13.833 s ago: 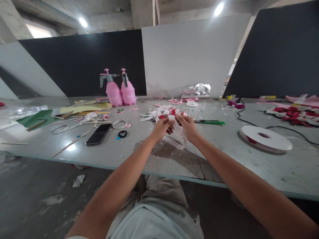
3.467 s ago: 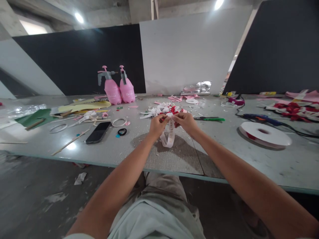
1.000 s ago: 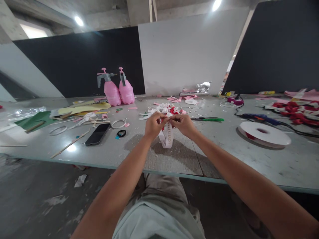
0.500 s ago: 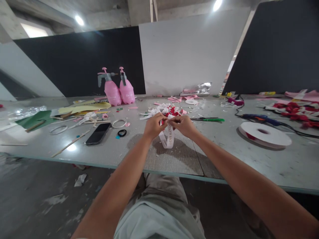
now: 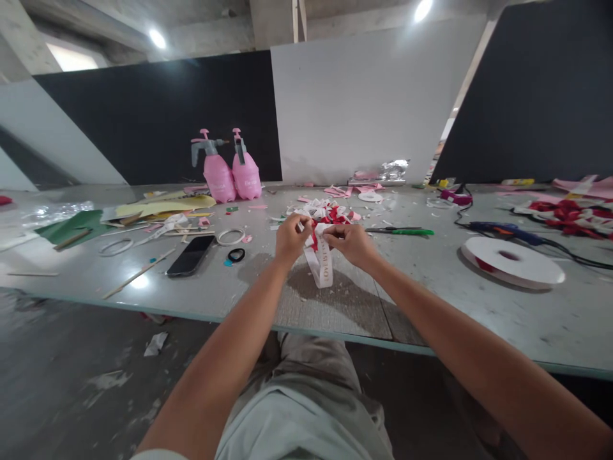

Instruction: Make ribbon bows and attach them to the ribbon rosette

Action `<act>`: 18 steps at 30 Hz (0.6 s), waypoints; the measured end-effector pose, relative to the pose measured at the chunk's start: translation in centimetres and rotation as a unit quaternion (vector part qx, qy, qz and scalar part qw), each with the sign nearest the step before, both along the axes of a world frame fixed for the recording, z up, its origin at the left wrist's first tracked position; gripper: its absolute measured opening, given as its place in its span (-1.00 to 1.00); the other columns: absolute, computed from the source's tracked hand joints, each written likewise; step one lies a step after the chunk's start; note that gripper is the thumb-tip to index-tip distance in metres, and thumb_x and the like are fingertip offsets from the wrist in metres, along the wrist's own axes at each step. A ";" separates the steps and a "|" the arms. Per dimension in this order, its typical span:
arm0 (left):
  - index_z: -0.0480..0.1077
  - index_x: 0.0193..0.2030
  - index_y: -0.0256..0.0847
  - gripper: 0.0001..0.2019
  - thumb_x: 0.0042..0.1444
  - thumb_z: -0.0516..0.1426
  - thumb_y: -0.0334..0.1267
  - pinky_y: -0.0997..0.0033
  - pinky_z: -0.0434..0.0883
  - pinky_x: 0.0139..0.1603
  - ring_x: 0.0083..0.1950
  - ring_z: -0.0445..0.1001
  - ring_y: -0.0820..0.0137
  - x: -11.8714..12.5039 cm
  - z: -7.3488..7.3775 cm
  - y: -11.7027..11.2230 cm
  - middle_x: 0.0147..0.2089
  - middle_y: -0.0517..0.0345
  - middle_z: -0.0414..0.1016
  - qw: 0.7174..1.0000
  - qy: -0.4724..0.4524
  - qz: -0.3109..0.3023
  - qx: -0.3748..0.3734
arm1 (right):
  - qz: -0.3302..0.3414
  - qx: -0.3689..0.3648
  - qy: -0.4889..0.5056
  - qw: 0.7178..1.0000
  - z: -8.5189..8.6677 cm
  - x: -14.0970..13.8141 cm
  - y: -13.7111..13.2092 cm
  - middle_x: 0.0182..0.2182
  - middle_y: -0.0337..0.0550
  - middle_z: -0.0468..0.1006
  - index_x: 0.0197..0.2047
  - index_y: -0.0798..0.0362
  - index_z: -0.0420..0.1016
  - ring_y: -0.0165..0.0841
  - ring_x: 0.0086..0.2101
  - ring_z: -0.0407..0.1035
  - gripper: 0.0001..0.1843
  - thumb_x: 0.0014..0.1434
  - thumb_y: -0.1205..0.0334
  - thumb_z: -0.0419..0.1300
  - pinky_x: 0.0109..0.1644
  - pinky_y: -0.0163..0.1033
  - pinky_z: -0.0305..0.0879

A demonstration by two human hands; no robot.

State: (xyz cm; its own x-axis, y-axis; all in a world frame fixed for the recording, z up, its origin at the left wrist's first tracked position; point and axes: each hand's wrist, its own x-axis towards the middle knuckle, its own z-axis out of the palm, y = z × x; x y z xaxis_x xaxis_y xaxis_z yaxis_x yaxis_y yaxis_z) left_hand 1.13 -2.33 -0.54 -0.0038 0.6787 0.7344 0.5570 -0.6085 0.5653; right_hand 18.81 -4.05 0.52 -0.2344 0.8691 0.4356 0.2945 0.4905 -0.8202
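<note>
My left hand (image 5: 288,237) and my right hand (image 5: 351,244) are held together above the grey table (image 5: 201,291), both pinched shut on a white printed ribbon (image 5: 324,268). Its loop hangs down between them, with a bit of red showing at the top. Just behind my hands lies a pile of white and red ribbon pieces (image 5: 322,210).
A black phone (image 5: 190,255), a tape ring (image 5: 229,237) and a small black ring (image 5: 235,255) lie to the left. Two pink spray bottles (image 5: 233,173) stand at the back. Green-handled scissors (image 5: 402,231), a ribbon spool (image 5: 511,260) and a glue gun (image 5: 498,228) lie right.
My hands stay pinched on the ribbon and have shifted slightly apart. The hanging loop has turned a little and shows its print.
</note>
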 end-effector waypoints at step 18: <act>0.35 -0.48 -0.27 -0.57 0.06 0.19 0.12 0.51 0.21 -0.48 -0.53 0.27 0.53 1.4 -0.3 -0.1 -0.57 0.26 0.27 0.946 -0.049 -0.238 -0.213 | 0.035 -0.067 0.129 0.989 -0.8 0.8 1.4 -0.61 -0.30 0.37 -0.46 0.08 0.44 -0.50 -0.60 0.25 -0.57 -0.09 -0.14 0.36 -0.55 -0.36 0.31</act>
